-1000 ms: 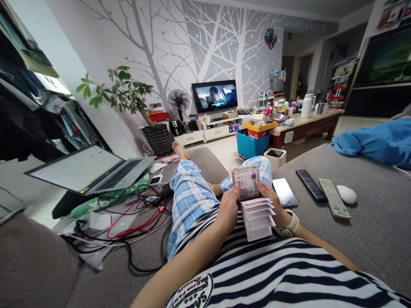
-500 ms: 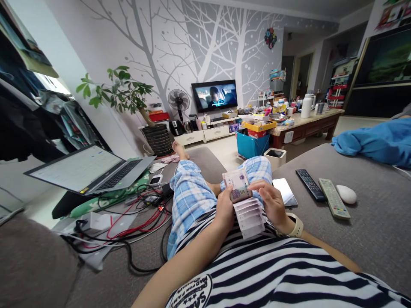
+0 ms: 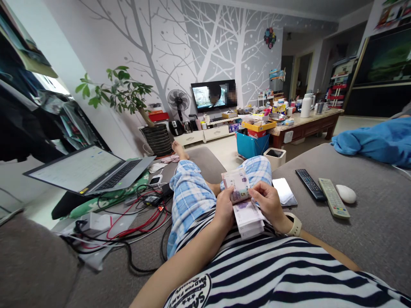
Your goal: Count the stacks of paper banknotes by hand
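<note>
A folded stack of banknotes (image 3: 237,180), the top one showing a 5, is gripped in my left hand (image 3: 224,210) above my lap. From the stack, several pale purple notes hang down towards my striped shirt (image 3: 276,265), their lower edges overlapping. My right hand (image 3: 269,205), with a light watch (image 3: 294,226) on the wrist, pinches the right edge of the top banknote between thumb and forefinger. Its other fingers are curled in.
On the left lie an open laptop (image 3: 131,171) and tangled red and black cables (image 3: 150,226). At right on the sofa are a white-screened device (image 3: 284,191), a black remote (image 3: 310,185), a grey remote (image 3: 334,197) and a white mouse (image 3: 346,193). A cluttered coffee table (image 3: 308,122) stands beyond.
My right hand has moved slightly left and closed on the note's edge; its fingers were more extended before. The hanging notes are less fanned, and one shows more of its face.
</note>
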Motion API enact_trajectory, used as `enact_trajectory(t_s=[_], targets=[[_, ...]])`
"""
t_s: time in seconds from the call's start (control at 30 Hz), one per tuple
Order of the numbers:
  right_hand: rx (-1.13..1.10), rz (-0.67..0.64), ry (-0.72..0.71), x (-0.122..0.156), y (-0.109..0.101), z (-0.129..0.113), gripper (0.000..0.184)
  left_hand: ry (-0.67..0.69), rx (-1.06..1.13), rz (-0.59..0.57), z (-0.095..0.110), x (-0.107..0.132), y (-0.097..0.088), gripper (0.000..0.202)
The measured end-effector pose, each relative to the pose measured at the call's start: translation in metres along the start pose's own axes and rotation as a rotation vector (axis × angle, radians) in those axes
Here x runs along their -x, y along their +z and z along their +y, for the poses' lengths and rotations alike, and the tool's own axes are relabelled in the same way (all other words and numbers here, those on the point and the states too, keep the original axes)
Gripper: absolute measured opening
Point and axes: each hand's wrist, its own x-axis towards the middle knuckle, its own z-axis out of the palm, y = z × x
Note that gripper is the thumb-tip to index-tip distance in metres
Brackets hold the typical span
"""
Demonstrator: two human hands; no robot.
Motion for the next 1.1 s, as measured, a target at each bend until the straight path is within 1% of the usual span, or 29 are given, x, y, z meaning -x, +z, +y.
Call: enact_trajectory(t_s=[0.1, 0.2, 0.37, 0.5, 0.73, 0.9, 1.1], targets=[[-0.031, 0.071, 0.051, -0.005, 0.0, 0.005, 0.031, 0.002, -0.034, -0.031, 0.002, 0.001, 0.0, 0.029], [-0.03, 0.071, 0.074, -0.008, 0.001, 0.006, 0.034, -0.003, -0.025, -0.052, 0.0, 0.001, 0.0, 0.028], [0.01, 0.052, 0.069, -0.009, 0.002, 0.006, 0.039, -0.01, -0.014, -0.088, -0.003, 0.001, -0.002, 0.03], [0.033, 0.07, 0.071, -0.011, 0.002, 0.006, 0.039, -0.016, -0.032, -0.094, -0.004, 0.0, -0.003, 0.028], [0.084, 0.11, 0.062, -0.014, 0.003, 0.008, 0.038, -0.005, -0.048, -0.116, -0.007, -0.002, -0.005, 0.033], [0.112, 0.111, 0.058, -0.013, 0.003, 0.009, 0.034, -0.027, -0.026, -0.073, -0.006, 0.0, -0.004, 0.031], [0.088, 0.116, 0.06, -0.011, 0.004, 0.007, 0.031, -0.024, -0.018, -0.038, -0.005, 0.001, -0.001, 0.027]])
